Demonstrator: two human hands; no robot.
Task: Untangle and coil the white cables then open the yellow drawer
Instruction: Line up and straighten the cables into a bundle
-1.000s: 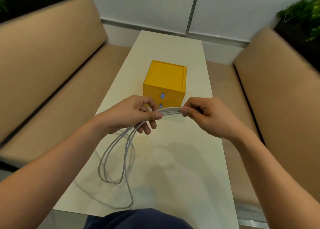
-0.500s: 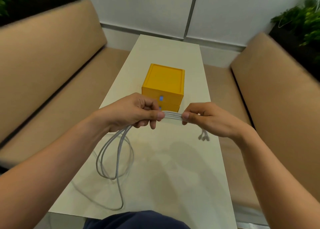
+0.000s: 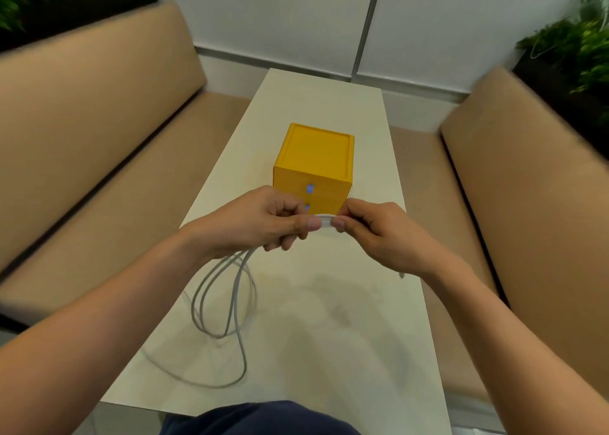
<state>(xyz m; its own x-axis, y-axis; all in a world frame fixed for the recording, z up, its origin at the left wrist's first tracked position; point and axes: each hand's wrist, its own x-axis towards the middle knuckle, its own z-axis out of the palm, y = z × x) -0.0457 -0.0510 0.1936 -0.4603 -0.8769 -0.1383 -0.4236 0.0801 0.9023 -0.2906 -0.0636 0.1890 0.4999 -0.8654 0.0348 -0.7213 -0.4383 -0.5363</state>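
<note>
Several strands of white cable (image 3: 227, 296) hang in long loops from my left hand (image 3: 263, 223) down onto the cream table (image 3: 362, 335). A short flat bundle of the strands spans the small gap to my right hand (image 3: 372, 233), which pinches it between thumb and fingers. Both hands hover just in front of the yellow drawer box (image 3: 314, 167). The box stands mid-table with two stacked drawers, both closed, each with a small blue pull; my left hand partly hides the lower one.
Tan cushioned benches (image 3: 99, 144) run along both sides of the narrow table. A white wall closes the far end, with green plants (image 3: 573, 49) in both upper corners. My dark blue lap shows at the table's near edge.
My hands have come closer together, so the cable span between them is much shorter. The cable ends that dangled below my right hand are out of sight.
</note>
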